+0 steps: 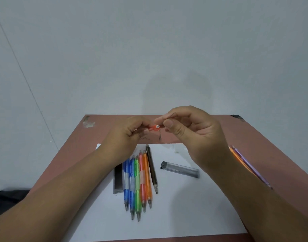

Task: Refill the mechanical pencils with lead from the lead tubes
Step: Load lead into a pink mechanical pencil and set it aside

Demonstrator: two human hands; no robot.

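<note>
My left hand (127, 135) grips a red mechanical pencil (154, 128), its open back end pointing right. My right hand (188, 130) pinches a thin lead (172, 114) between thumb and forefinger, right beside that open end. Below the hands, several mechanical pencils (139, 180) in blue, green, red, orange and brown lie side by side on a white sheet (193, 206). A clear lead tube (180, 169) lies to their right. A dark lead tube (118, 179) lies at their left.
The sheet rests on a small reddish-brown table (254, 137) against a pale wall. Two more pencils, orange and purple (245, 161), lie at the table's right edge, partly hidden by my right forearm. A dark cloth (8, 199) shows at lower left.
</note>
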